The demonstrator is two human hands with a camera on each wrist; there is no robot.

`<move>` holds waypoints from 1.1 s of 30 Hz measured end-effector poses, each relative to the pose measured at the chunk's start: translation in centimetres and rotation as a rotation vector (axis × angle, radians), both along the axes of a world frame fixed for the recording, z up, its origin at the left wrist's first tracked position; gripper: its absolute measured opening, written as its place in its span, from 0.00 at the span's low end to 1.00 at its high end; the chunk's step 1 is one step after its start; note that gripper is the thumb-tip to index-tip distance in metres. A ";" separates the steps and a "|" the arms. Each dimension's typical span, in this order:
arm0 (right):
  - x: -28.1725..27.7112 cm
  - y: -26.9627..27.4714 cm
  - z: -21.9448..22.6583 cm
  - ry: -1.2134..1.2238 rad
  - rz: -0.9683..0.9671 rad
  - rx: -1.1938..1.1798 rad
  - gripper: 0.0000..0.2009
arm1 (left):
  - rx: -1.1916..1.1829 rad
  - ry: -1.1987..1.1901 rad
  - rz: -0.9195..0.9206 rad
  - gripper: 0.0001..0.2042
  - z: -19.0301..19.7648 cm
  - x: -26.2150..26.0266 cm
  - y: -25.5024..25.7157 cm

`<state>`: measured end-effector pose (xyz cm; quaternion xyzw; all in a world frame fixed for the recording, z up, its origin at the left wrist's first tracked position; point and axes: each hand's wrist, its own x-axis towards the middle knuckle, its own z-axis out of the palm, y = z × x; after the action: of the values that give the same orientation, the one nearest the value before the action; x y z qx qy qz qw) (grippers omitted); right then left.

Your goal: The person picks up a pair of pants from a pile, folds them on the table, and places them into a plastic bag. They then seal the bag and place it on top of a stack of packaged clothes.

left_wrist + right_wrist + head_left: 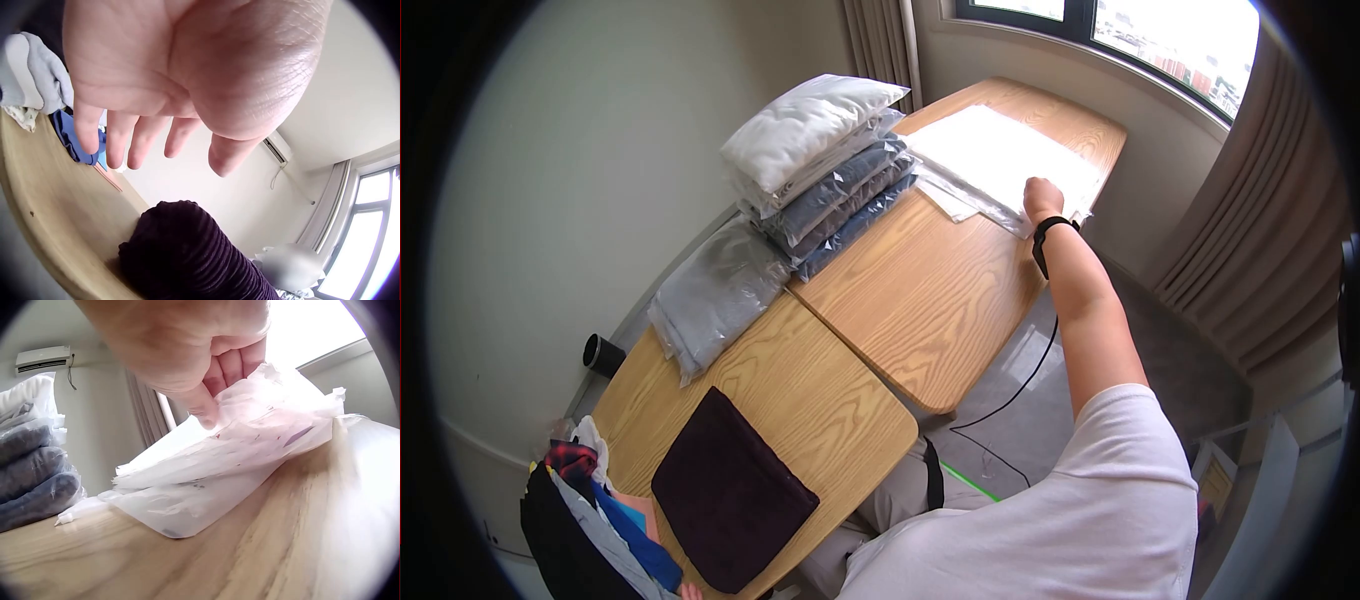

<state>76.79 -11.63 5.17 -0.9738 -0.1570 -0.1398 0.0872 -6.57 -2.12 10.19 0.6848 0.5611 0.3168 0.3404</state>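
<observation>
At the far end of the table, my right hand (1043,200) pinches the near edge of a stack of translucent plastic bags (1000,150). In the right wrist view its thumb and curled fingers (231,365) lift the edge of the upper bags (250,425), which fan apart above the wood. My left hand (187,69) is palm-on with loosely hanging fingers and nothing in them. Only its fingertips appear at the bottom of the head view, near a folded dark purple garment (730,490). That soft, ribbed cloth (181,250) lies flat on the near table.
Bagged folded clothes (830,170) form a tall pile against the wall, with a grey bagged garment (720,290) beside it. Loose coloured clothes (600,520) heap at the near left corner. A gap separates the two tables (920,300); a black cable (1010,400) hangs beyond their edge.
</observation>
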 end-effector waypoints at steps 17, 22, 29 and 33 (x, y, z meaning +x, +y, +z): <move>1.7 -0.4 5.0 0.315 0.435 1.580 0.09 | 0.097 -0.036 -0.020 0.24 2.1 1.6 -0.2; -12.3 0.2 13.9 0.634 1.006 1.906 0.08 | 0.189 -0.174 -0.130 0.25 4.4 3.5 -0.2; -34.5 5.1 17.0 1.002 1.561 1.487 0.08 | 0.273 -0.305 -0.513 0.27 5.7 9.5 1.7; -44.4 10.1 14.0 1.297 1.841 1.050 0.07 | 0.271 -0.421 -0.559 0.27 4.7 10.9 2.0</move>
<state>32.38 -1.50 19.19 -0.2382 -0.6345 0.4342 0.5934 4.37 -0.17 14.91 0.7703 0.2231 0.4168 0.4279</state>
